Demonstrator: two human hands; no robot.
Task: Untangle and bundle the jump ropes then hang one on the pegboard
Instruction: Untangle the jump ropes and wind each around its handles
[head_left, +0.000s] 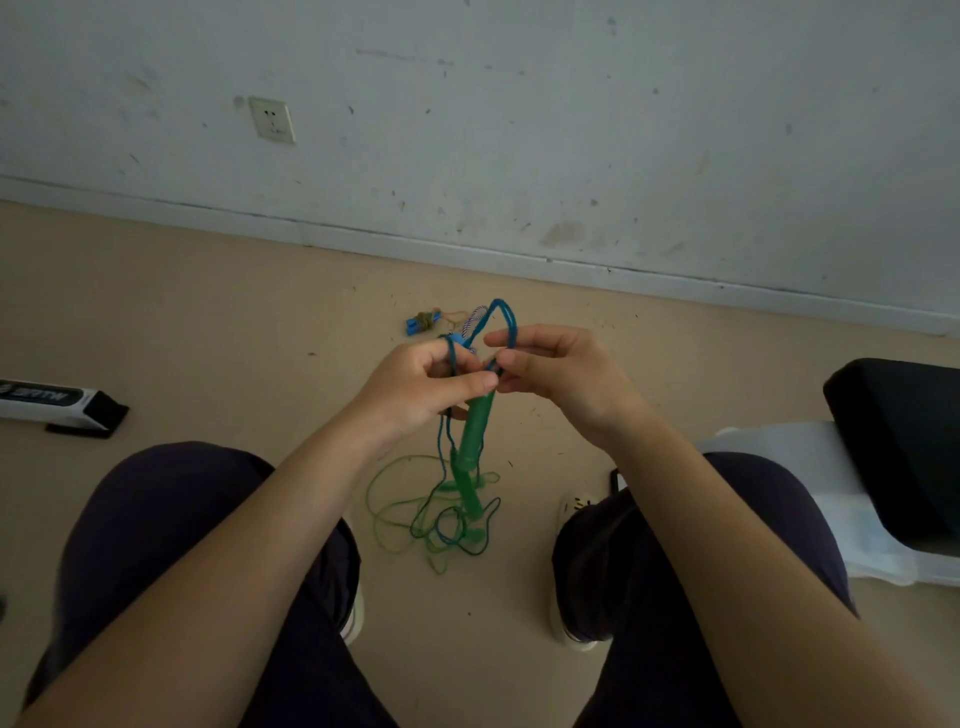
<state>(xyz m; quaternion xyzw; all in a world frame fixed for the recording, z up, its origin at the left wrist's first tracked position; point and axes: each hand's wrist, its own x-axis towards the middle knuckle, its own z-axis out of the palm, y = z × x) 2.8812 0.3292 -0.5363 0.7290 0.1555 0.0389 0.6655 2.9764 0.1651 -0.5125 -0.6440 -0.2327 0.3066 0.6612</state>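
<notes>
Untangling unfinished: our left hand and right hand pinch the blue braided cord; green plastic-handled rope dangles knotted, nothing hung.

Tangled blue rope, green handles

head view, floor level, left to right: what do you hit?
Boxed carton → blue handles → left hand → green handle → right hand → black cushion. The rope tangle on the floor sits under the hands, so it is left out.
</notes>
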